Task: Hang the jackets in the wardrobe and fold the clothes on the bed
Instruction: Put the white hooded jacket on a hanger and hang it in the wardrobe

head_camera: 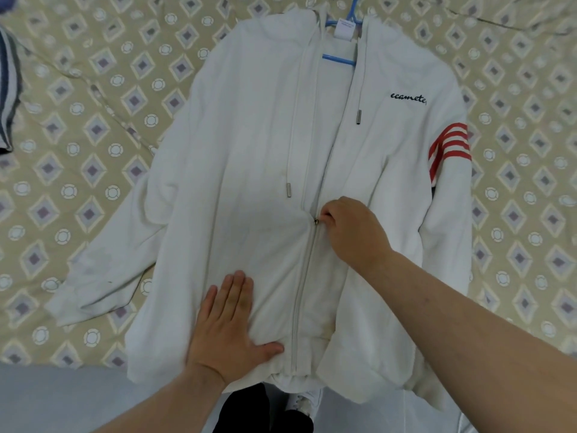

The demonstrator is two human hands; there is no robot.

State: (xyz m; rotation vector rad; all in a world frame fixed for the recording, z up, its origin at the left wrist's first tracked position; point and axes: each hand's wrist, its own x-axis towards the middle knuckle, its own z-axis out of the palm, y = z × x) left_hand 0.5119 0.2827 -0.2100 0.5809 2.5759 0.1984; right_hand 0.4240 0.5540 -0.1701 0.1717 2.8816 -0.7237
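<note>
A white zip hoodie jacket [249, 135] lies front up on the diamond-patterned bedspread [78, 151]. Black chest script [408, 100] reads "ecamete", and its ending is lost at a fold. The left hand [229, 332] presses flat, fingers straight, on the lower front beside the zip. The right hand [352, 232] pinches the zipper pull [315, 221] halfway up. A blue hanger [338, 59] shows at the collar, and the print on the neck label [345, 29] is too small to read.
</note>
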